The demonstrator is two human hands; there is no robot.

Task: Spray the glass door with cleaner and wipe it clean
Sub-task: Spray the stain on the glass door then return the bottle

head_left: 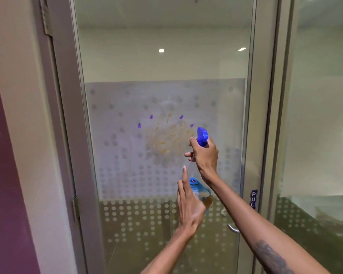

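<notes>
Before the glass door (pixel 166 66), both forearms reach up and forward, the right hand (pixel 205 155) raised with bent wrist, clenched round the neck of the spray bottle (pixel 198 189) under its blue nozzle (pixel 202 136). Lower down, the left hand (pixel 189 204) cups the bottle's base, fingers (pixel 185 175) straight and pointing up. Nozzle faces a yellowish smear (pixel 166 139) on the frosted, dotted band, just left of it.
</notes>
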